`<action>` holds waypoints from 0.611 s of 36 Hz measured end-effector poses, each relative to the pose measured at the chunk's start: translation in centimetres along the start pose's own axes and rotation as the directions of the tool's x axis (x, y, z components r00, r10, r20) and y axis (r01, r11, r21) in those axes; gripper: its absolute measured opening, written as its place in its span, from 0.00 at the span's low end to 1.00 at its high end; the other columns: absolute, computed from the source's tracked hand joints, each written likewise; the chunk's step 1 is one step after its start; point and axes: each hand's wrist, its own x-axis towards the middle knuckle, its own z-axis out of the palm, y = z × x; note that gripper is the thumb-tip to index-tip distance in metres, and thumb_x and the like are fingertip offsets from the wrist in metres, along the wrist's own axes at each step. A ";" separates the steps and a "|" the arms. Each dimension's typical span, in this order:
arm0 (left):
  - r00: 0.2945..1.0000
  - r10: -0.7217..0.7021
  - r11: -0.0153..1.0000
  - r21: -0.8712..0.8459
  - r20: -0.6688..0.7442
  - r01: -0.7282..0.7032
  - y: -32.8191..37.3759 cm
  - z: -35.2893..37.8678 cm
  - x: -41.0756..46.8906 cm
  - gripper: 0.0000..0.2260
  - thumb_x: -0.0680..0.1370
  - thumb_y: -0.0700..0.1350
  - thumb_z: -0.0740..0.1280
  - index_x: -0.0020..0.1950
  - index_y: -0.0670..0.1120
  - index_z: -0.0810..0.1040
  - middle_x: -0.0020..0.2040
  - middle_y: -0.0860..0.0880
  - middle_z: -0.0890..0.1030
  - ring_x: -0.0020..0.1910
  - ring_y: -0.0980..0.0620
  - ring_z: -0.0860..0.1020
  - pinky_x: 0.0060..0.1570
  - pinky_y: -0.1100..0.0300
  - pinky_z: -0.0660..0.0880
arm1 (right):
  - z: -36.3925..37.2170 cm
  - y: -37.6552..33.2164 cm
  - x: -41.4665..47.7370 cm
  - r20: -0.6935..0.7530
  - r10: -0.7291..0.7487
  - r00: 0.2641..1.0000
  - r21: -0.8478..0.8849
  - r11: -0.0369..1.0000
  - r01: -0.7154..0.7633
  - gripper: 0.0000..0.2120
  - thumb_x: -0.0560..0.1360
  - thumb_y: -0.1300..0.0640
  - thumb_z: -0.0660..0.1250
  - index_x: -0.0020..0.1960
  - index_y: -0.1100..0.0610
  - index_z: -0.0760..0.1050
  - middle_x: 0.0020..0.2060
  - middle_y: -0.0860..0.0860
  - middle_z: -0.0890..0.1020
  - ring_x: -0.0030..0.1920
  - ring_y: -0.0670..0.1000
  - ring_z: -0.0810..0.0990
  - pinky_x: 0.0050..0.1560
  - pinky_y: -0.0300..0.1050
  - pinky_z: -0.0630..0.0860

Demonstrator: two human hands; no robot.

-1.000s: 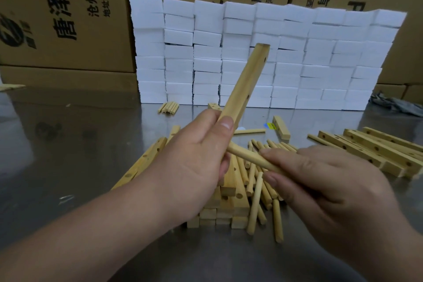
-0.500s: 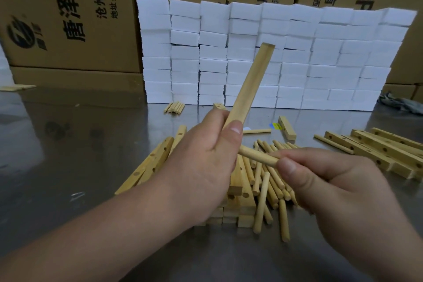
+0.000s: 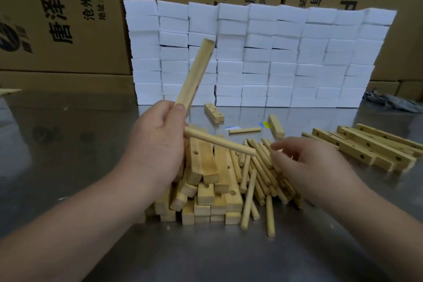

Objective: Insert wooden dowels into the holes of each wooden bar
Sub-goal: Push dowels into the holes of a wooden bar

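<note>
So far only one dowel (image 3: 219, 142) looks pushed in. It sticks out sideways from the bar (image 3: 194, 75) that the left hand (image 3: 158, 144) grips and holds up at a slant. The right hand (image 3: 306, 167) is loose and holds nothing, just above the loose dowels (image 3: 258, 171) on the worktop (image 3: 68, 144). Under the left hand lies a heap of bars (image 3: 206, 181) with bare holes, so most of the job is left.

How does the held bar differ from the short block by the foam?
Held bar is long, short block stubby. Held bar tilts up in the left hand; short block lies flat on the table. Held bar carries a dowel; short block's holes look empty. Both pale drilled wood.
</note>
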 end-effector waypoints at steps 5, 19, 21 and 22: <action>0.998 0.056 0.992 0.112 0.009 -0.056 -0.6 0.2 -0.2 0.15 0.76 0.50 0.54 0.36 0.42 0.71 0.25 0.54 0.68 0.24 0.60 0.66 0.22 0.68 0.61 | 1.2 1.0 0.8 0.112 -0.030 0.993 -0.298 0.953 0.062 0.19 0.70 0.35 0.60 0.58 0.40 0.74 0.44 0.41 0.74 0.43 0.43 0.74 0.38 0.40 0.70; 0.989 0.075 0.977 0.190 0.125 -0.098 -1.0 0.5 -0.5 0.16 0.73 0.53 0.51 0.33 0.44 0.68 0.35 0.50 0.66 0.30 0.60 0.66 0.26 0.69 0.62 | 1.5 -0.1 0.7 0.064 -0.098 0.993 -0.435 0.893 0.116 0.13 0.76 0.52 0.56 0.56 0.52 0.74 0.41 0.48 0.79 0.44 0.50 0.76 0.43 0.45 0.74; 0.989 0.077 0.976 0.193 0.125 -0.101 -1.0 0.4 -0.5 0.16 0.73 0.53 0.51 0.33 0.43 0.68 0.35 0.50 0.66 0.30 0.59 0.66 0.26 0.69 0.63 | 1.1 -0.3 0.7 0.015 -0.100 0.995 -0.452 0.887 0.097 0.12 0.75 0.54 0.56 0.54 0.53 0.75 0.41 0.49 0.78 0.43 0.50 0.75 0.41 0.44 0.73; 0.989 0.077 0.976 0.192 0.124 -0.100 -0.9 0.4 -0.5 0.16 0.73 0.52 0.51 0.33 0.43 0.68 0.35 0.49 0.66 0.29 0.59 0.65 0.26 0.69 0.63 | 0.9 -0.3 0.7 -0.021 -0.117 0.993 -0.456 0.885 0.095 0.12 0.75 0.54 0.56 0.53 0.53 0.75 0.40 0.49 0.77 0.42 0.51 0.74 0.40 0.45 0.72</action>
